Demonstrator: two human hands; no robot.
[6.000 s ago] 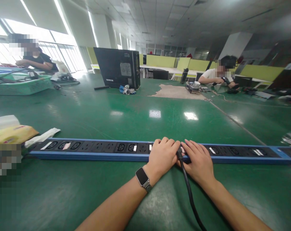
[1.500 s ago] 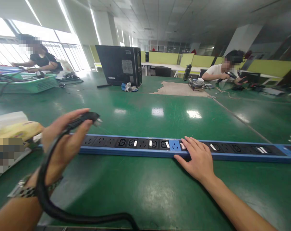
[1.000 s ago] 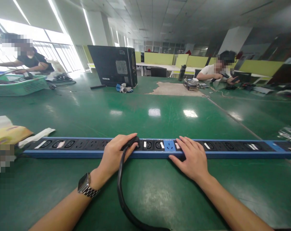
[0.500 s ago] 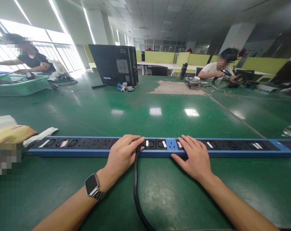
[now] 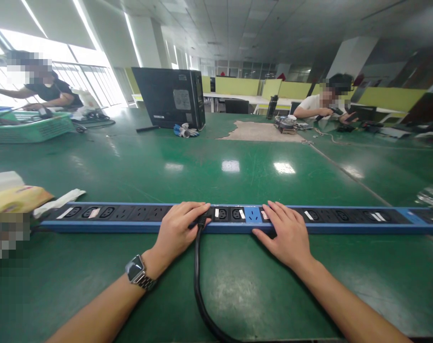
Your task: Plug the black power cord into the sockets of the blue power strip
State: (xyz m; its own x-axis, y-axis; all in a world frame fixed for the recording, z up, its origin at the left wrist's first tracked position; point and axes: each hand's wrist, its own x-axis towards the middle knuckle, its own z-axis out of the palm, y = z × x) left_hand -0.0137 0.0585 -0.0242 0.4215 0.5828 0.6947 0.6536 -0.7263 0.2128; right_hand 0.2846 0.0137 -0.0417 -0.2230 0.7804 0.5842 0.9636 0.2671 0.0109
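Note:
A long blue power strip [image 5: 224, 229] with black socket faces lies crosswise on the green table. My left hand [image 5: 179, 226], a watch on its wrist, is closed around the plug [image 5: 202, 220] of a thick black power cord [image 5: 198, 271] at the strip's sockets. Its fingers hide most of the plug, so how deep it sits cannot be seen. From the plug the cord runs down toward the table's near edge. My right hand [image 5: 286, 233] grips the strip across its width beside a blue socket [image 5: 253, 215], thumb at the near side and fingers over the top.
A yellow packet [image 5: 19, 197] touches the strip's left end area. Farther back stand a black computer case [image 5: 170, 97], gloves [image 5: 185, 130] and a green basket [image 5: 41, 127]. Two people sit across the table, one at the left and one at the right [image 5: 314, 107].
My left hand and the plug have shifted slightly left, and the cord bows farther left. The strip and my right hand appear a little farther left too.

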